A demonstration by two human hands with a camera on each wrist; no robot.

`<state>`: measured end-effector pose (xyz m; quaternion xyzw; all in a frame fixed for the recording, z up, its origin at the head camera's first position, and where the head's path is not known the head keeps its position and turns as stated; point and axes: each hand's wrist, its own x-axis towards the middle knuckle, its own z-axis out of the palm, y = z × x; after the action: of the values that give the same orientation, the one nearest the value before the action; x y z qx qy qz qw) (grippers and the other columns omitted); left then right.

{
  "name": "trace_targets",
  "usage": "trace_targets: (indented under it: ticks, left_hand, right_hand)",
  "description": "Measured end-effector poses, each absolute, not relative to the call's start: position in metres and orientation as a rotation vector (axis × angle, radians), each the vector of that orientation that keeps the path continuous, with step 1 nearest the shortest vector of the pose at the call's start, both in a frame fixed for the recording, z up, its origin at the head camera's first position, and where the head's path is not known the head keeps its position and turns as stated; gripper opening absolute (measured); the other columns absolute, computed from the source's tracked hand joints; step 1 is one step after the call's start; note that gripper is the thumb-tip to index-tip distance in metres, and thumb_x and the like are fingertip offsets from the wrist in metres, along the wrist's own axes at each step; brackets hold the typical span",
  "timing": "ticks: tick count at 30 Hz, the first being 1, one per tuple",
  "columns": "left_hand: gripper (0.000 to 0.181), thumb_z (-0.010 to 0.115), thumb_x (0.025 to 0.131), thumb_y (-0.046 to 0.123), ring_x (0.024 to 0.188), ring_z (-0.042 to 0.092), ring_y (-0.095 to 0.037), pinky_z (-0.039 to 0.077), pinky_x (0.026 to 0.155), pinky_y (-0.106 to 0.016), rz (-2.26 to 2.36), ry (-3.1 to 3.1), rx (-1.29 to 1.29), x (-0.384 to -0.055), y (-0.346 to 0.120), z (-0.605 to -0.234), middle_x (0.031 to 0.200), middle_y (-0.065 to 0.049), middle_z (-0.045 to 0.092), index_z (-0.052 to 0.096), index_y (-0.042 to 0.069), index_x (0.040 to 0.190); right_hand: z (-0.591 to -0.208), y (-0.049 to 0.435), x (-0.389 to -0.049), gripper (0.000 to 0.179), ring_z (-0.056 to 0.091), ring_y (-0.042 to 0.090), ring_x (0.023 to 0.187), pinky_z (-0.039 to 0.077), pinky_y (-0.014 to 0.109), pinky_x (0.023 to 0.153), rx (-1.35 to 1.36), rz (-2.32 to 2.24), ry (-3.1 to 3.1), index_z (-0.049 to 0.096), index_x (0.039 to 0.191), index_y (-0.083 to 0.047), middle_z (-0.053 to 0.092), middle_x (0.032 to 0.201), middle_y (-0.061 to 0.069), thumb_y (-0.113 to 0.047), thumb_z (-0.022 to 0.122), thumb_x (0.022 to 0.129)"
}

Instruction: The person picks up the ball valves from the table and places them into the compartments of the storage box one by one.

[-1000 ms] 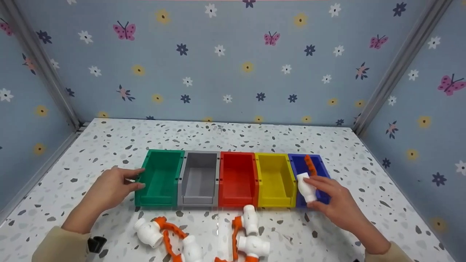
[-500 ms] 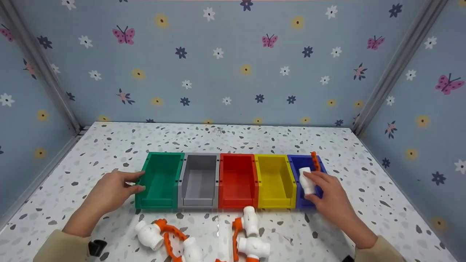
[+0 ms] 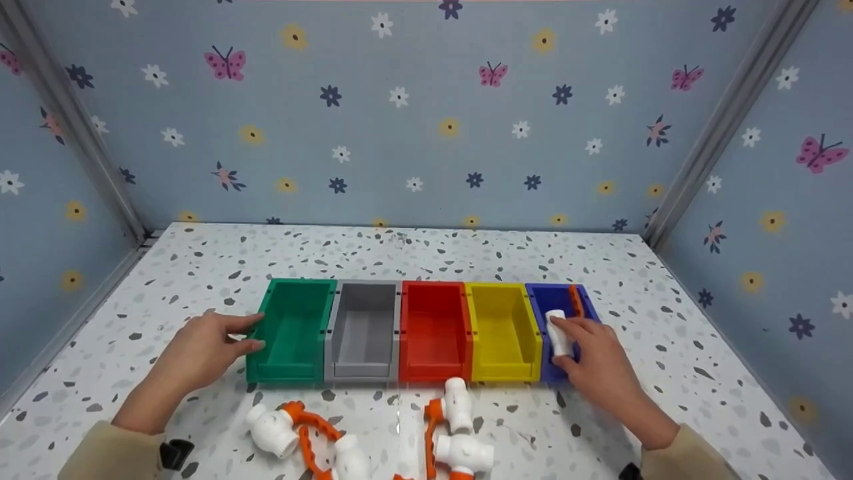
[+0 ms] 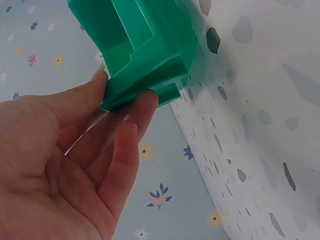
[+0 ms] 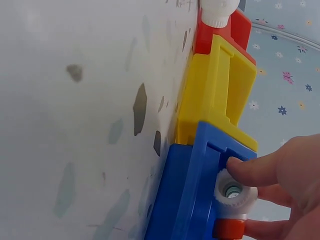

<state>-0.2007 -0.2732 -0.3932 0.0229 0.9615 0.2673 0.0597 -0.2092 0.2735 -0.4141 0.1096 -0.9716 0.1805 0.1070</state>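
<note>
My right hand holds a white plastic ball valve with an orange handle inside the blue bin at the right end of the row. In the right wrist view the thumb presses beside the ribbed open end of the ball valve, while other fingers lie behind it, partly hidden. At the opposite end, my left hand pinches the side wall of the green bin. The left wrist view shows thumb and fingers on either side of the green bin's edge.
Between them stand a grey bin, a red bin and a yellow bin, side by side. In front lie several more ball valves, among them one on the left and one by the red bin. A patterned wall closes the back.
My right hand has lowered the ball valve deeper into the blue bin, and its orange handle has turned toward the bin's right side. My left hand has stayed on the green bin.
</note>
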Motion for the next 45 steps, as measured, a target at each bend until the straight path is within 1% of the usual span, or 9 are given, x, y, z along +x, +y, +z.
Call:
trace_targets:
  ticks: [5, 11, 18, 25, 28, 32, 37, 40, 45]
  left_hand:
    - [0.056, 0.070, 0.095, 0.025, 0.094, 0.061, -0.027, 0.054, 0.069, -0.037, 0.818, 2.905, 0.054, -0.201, -0.273, -0.393, 0.136, -0.026, 0.056, 0.052, 0.007, 0.144]
    - [0.056, 0.070, 0.095, 0.026, 0.094, 0.061, -0.028, 0.055, 0.070, -0.039, 0.821, 2.900, 0.042, -0.201, -0.274, -0.392, 0.137, -0.026, 0.055, 0.052, 0.007, 0.145]
    - [0.056, 0.070, 0.095, 0.026, 0.099, 0.063, -0.032, 0.055, 0.070, -0.040, 0.804, 2.925, 0.060, -0.198, -0.275, -0.393, 0.133, -0.028, 0.057, 0.052, 0.006, 0.144]
    - [0.057, 0.070, 0.095, 0.028, 0.094, 0.062, -0.029, 0.054, 0.068, -0.038, 0.808, 2.913, 0.039, -0.199, -0.276, -0.393, 0.131, -0.027, 0.057, 0.052, 0.007, 0.145]
    - [0.057, 0.070, 0.095, 0.028, 0.094, 0.061, -0.028, 0.053, 0.067, -0.037, 0.806, 2.912, 0.034, -0.199, -0.276, -0.393, 0.129, -0.027, 0.058, 0.052, 0.007, 0.145]
    - [0.057, 0.070, 0.095, 0.028, 0.095, 0.061, -0.029, 0.054, 0.070, -0.040, 0.803, 2.907, 0.028, -0.199, -0.275, -0.393, 0.127, -0.026, 0.058, 0.052, 0.008, 0.145]
    - [0.057, 0.070, 0.095, 0.027, 0.096, 0.061, -0.029, 0.055, 0.073, -0.042, 0.801, 2.905, 0.029, -0.200, -0.275, -0.392, 0.128, -0.027, 0.057, 0.051, 0.008, 0.145]
    - [0.057, 0.070, 0.095, 0.028, 0.095, 0.061, -0.029, 0.055, 0.072, -0.042, 0.802, 2.908, 0.038, -0.200, -0.274, -0.392, 0.128, -0.027, 0.057, 0.052, 0.008, 0.145]
    - [0.057, 0.070, 0.095, 0.029, 0.097, 0.062, -0.030, 0.055, 0.073, -0.043, 0.798, 2.917, 0.055, -0.200, -0.274, -0.393, 0.129, -0.027, 0.058, 0.052, 0.007, 0.145]
  right_hand:
    - [-0.410, 0.272, -0.213, 0.058, 0.049, 0.041, 0.120, 0.039, 0.060, 0.101, 0.326, 0.503, -2.926, 0.058, 0.140, -0.011, 0.057, 0.135, 0.018, -0.012, 0.078, 0.086]
    - [-0.401, 0.270, -0.217, 0.057, 0.049, 0.042, 0.120, 0.039, 0.061, 0.101, 0.331, 0.465, -3.026, 0.056, 0.141, -0.009, 0.055, 0.136, 0.020, -0.012, 0.074, 0.088]
    - [-0.394, 0.268, -0.224, 0.056, 0.049, 0.044, 0.123, 0.037, 0.063, 0.101, 0.396, 0.462, -3.084, 0.058, 0.138, -0.005, 0.057, 0.133, 0.021, -0.008, 0.072, 0.084]
    - [-0.392, 0.268, -0.232, 0.055, 0.051, 0.041, 0.123, 0.037, 0.064, 0.103, 0.380, 0.517, -3.127, 0.060, 0.137, -0.006, 0.059, 0.132, 0.020, -0.008, 0.072, 0.083]
    - [-0.396, 0.267, -0.231, 0.056, 0.051, 0.042, 0.124, 0.037, 0.064, 0.103, 0.370, 0.536, -3.120, 0.058, 0.139, -0.005, 0.058, 0.133, 0.022, -0.008, 0.070, 0.084]
    - [-0.406, 0.267, -0.227, 0.057, 0.048, 0.045, 0.126, 0.036, 0.065, 0.103, 0.343, 0.556, -3.106, 0.053, 0.142, -0.004, 0.054, 0.136, 0.024, -0.009, 0.064, 0.086]
    - [-0.415, 0.269, -0.221, 0.056, 0.048, 0.045, 0.126, 0.038, 0.063, 0.103, 0.357, 0.544, -3.088, 0.048, 0.146, -0.002, 0.052, 0.137, 0.025, -0.013, 0.059, 0.092]
    - [-0.415, 0.270, -0.219, 0.054, 0.047, 0.045, 0.127, 0.037, 0.062, 0.103, 0.356, 0.532, -3.102, 0.048, 0.146, -0.002, 0.050, 0.139, 0.025, -0.015, 0.058, 0.095]
    - [-0.412, 0.270, -0.216, 0.050, 0.048, 0.045, 0.126, 0.038, 0.062, 0.103, 0.387, 0.472, -3.099, 0.050, 0.144, 0.000, 0.052, 0.137, 0.025, -0.016, 0.058, 0.097]
